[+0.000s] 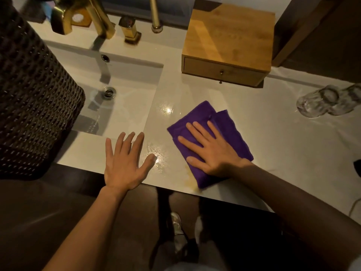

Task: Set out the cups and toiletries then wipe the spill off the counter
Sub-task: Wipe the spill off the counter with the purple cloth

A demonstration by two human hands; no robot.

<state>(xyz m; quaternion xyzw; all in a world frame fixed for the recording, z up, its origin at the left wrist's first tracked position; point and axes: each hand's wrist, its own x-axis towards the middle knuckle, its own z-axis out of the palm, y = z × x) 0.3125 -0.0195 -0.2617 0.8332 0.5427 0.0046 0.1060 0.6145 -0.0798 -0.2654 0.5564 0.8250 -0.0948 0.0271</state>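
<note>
A folded purple cloth (228, 126) lies flat on the white counter (273, 137). My right hand (211, 151) presses down on it with the fingers spread. My left hand (125, 163) rests flat and open on the counter's front edge, holding nothing. Between the hands a wet patch (159, 155) glistens, and a yellowish stain (192, 183) shows at the cloth's near corner. Two clear glass cups (316, 103) stand upside down at the far right.
A wooden drawer box (228, 42) stands at the back of the counter. The sink basin (121, 94) with a brass tap (82, 14) lies to the left. A dark woven basket (33, 98) fills the left side.
</note>
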